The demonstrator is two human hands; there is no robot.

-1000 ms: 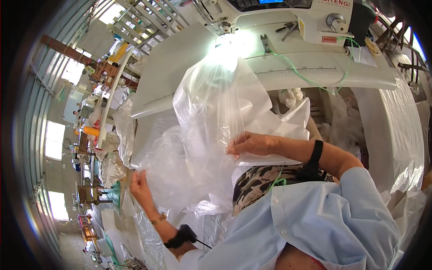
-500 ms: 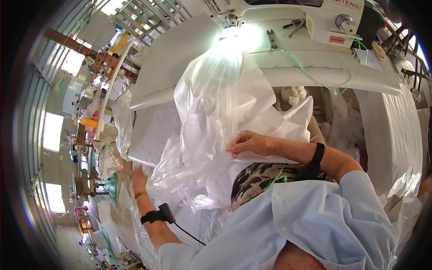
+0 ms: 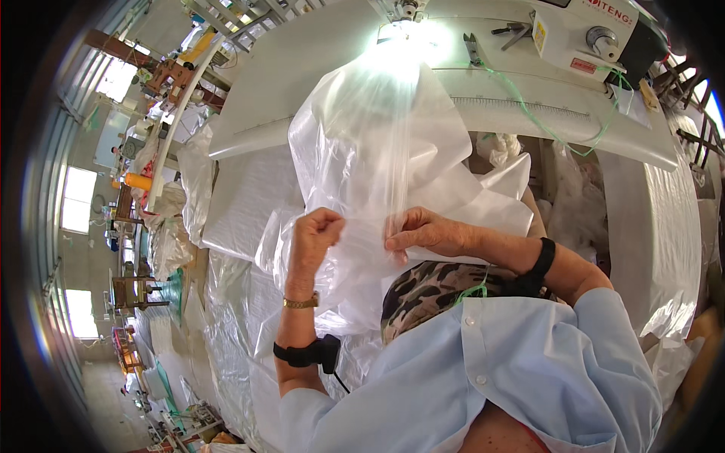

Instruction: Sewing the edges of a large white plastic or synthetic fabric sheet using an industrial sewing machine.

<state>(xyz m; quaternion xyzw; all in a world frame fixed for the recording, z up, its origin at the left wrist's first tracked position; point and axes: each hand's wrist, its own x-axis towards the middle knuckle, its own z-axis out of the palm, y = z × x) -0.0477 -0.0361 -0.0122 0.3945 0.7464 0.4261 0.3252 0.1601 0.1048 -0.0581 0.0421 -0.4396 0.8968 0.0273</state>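
A translucent white plastic sheet (image 3: 347, 143) runs in folds from under the lit needle area of a white sewing machine (image 3: 578, 38) down toward my lap. My right hand (image 3: 430, 232) pinches a gathered, creased strip of it between thumb and fingers. Left of that, my left hand (image 3: 311, 240) is closed over the sheet, fingers curled in; the bit of plastic in its grip is partly hidden. Small thread snips (image 3: 472, 50) lie on the machine bed, beside a trailing green thread (image 3: 521, 113).
The pale machine table (image 3: 257, 113) has a ruler scale (image 3: 521, 106) along its front. Camouflage cloth (image 3: 430, 294) covers my lap. More plastic sheeting hangs at right (image 3: 664, 249) and lies crumpled at left (image 3: 234, 325). A small dark tool (image 3: 515, 32) rests near the machine head.
My left hand has come up from the lower left onto the sheet, near my right hand, and closed. The right hand stays at the sheet. The view has shifted slightly.
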